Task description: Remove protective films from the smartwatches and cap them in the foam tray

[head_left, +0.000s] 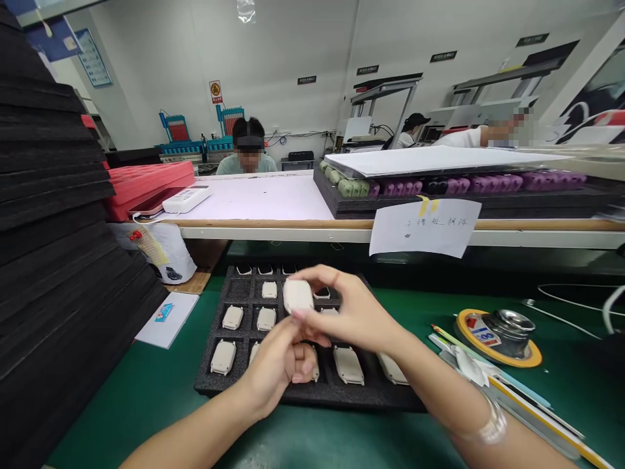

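Note:
A cream watch-shaped case [298,296] is raised above a black foam tray [312,393]. My right hand [344,309] grips it between thumb and fingers. Just below, my left hand [278,361] has its fingers curled, with the fingertips close to the case's lower edge; what they hold, if anything, is hidden. Similar cream cases lie in the tray's compartments, among them one at the front left [223,357] and one at the front right [348,365]. Darker-faced pieces show in the back row, and my hands cover the tray's middle.
Black foam sheets [49,228] are stacked high at left. A shelf [293,232] crosses behind the tray, with a taped paper note [424,228]. Right, a tape roll [498,337] lies near pens and tools [517,391]. A person [248,153] sits beyond the shelf.

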Demonstrator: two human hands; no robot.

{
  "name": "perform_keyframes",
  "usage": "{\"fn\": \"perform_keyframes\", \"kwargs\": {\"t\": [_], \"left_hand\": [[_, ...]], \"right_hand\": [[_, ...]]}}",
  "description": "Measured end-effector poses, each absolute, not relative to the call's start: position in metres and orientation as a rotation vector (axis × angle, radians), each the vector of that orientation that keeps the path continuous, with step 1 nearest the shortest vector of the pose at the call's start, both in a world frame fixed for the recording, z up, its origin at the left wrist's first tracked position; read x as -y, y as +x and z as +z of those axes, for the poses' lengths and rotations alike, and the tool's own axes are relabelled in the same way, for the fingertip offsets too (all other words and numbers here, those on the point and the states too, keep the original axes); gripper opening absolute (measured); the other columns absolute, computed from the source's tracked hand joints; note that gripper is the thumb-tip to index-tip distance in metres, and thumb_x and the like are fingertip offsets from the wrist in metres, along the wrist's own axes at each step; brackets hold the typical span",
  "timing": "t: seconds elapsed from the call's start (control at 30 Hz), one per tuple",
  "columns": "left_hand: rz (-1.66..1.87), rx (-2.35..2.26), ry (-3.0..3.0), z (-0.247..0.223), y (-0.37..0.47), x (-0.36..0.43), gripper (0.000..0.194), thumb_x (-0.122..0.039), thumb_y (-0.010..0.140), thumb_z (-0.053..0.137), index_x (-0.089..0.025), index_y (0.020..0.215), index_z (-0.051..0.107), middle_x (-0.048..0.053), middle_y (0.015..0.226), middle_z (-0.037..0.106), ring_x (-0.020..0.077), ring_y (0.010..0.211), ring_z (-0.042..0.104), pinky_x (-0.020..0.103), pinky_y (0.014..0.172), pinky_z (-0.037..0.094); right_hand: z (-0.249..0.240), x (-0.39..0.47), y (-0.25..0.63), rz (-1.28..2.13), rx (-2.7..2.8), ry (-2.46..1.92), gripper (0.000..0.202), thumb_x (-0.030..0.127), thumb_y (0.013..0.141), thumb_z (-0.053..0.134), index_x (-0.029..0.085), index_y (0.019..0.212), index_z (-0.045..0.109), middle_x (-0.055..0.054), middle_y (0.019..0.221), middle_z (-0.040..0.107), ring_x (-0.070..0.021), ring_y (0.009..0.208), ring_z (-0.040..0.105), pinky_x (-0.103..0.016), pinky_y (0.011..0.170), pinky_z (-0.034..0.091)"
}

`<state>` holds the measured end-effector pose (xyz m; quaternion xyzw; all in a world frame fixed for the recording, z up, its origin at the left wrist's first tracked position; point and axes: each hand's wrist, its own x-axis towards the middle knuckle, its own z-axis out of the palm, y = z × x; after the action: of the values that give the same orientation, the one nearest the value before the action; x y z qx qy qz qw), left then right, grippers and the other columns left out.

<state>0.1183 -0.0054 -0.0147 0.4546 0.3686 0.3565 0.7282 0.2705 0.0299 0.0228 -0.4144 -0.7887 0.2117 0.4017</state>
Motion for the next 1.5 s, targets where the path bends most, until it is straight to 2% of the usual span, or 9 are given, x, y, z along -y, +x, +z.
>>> {"fn": "perform_keyframes", "kwargs": {"t": [0.07,0.17,0.27,0.43,0.7,0.93,1.13,1.33,1.5], "left_hand": [[0.681,-0.864,1.177,-0.023,0.121,0.001,0.033,-0.052,0.083,0.056,-0.019,0.082,0.049,0.003,0.083,0.064,0.0062,0.05,0.041,0.021,0.047,0.028],[0.52,-0.85,1.35,-0.033,0.122,0.001,0.019,-0.034,0.076,0.067,-0.017,0.08,0.06,0.002,0.077,0.066,0.0093,0.055,0.05,0.023,0.051,0.036],[0.465,-0.869,1.485,-0.036,0.119,0.004,0.011,-0.026,0.078,0.064,-0.016,0.082,0.066,-0.002,0.066,0.062,0.0108,0.056,0.053,0.023,0.054,0.038],[0.453,-0.912,1.557,-0.038,0.116,0.003,0.012,-0.026,0.08,0.059,-0.016,0.085,0.066,-0.002,0.063,0.059,0.0109,0.054,0.054,0.022,0.052,0.041],[0.419,-0.917,1.647,-0.039,0.118,0.002,0.017,-0.031,0.082,0.059,-0.017,0.086,0.067,-0.002,0.06,0.057,0.0126,0.055,0.055,0.021,0.05,0.04],[0.421,-0.925,1.69,-0.033,0.118,0.007,0.016,-0.03,0.083,0.058,-0.016,0.085,0.067,-0.003,0.061,0.055,0.0122,0.058,0.052,0.021,0.052,0.038],[0.418,-0.937,1.721,-0.034,0.118,0.007,0.016,-0.029,0.083,0.057,-0.016,0.084,0.066,-0.003,0.061,0.054,0.0125,0.058,0.051,0.022,0.053,0.037],[0.409,-0.962,1.738,-0.033,0.121,0.007,0.017,-0.029,0.083,0.056,-0.016,0.084,0.068,-0.003,0.059,0.053,0.0118,0.056,0.049,0.021,0.051,0.034],[0.407,-0.965,1.75,-0.03,0.121,0.009,0.016,-0.029,0.082,0.058,-0.016,0.083,0.068,-0.003,0.062,0.052,0.0113,0.057,0.047,0.021,0.052,0.033]], "right_hand": [[0.02,-0.061,0.257,0.534,2.063,-1.167,0.031,0.029,0.078,0.072,0.018,0.107,0.067,-0.005,0.101,0.072,-0.0184,0.085,0.067,-0.03,0.078,0.054],[0.004,-0.098,0.226,0.493,2.184,-1.218,0.032,0.032,0.072,0.077,0.016,0.099,0.072,-0.007,0.096,0.073,-0.0216,0.083,0.067,-0.032,0.075,0.053],[-0.018,-0.116,0.194,0.426,2.296,-1.245,0.035,0.038,0.077,0.076,0.016,0.103,0.072,-0.01,0.102,0.073,-0.0271,0.099,0.066,-0.039,0.088,0.05],[-0.023,-0.128,0.176,0.324,2.453,-1.272,0.041,0.043,0.095,0.06,0.019,0.128,0.059,-0.011,0.135,0.058,-0.0279,0.122,0.056,-0.052,0.102,0.044],[0.029,-0.147,0.232,0.202,2.9,-1.582,0.023,0.033,0.095,0.063,0.016,0.111,0.065,-0.007,0.113,0.067,-0.0218,0.1,0.066,-0.042,0.087,0.055],[0.019,-0.137,0.237,0.106,3.069,-1.607,0.028,0.034,0.094,0.064,0.016,0.114,0.063,-0.008,0.121,0.063,-0.022,0.101,0.065,-0.041,0.084,0.056],[0.031,-0.134,0.273,-0.024,2.989,-1.663,0.045,0.038,0.072,0.081,0.011,0.105,0.069,-0.016,0.115,0.062,-0.0292,0.098,0.065,-0.039,0.08,0.054],[0.015,-0.139,0.297,0.068,3.012,-1.719,0.026,0.035,0.092,0.065,0.016,0.109,0.065,-0.008,0.118,0.065,-0.0227,0.103,0.064,-0.042,0.086,0.054],[0.005,-0.134,0.309,0.091,2.94,-1.664,0.029,0.034,0.093,0.064,0.017,0.116,0.063,-0.009,0.129,0.06,-0.0249,0.112,0.061,-0.045,0.092,0.052]]}}
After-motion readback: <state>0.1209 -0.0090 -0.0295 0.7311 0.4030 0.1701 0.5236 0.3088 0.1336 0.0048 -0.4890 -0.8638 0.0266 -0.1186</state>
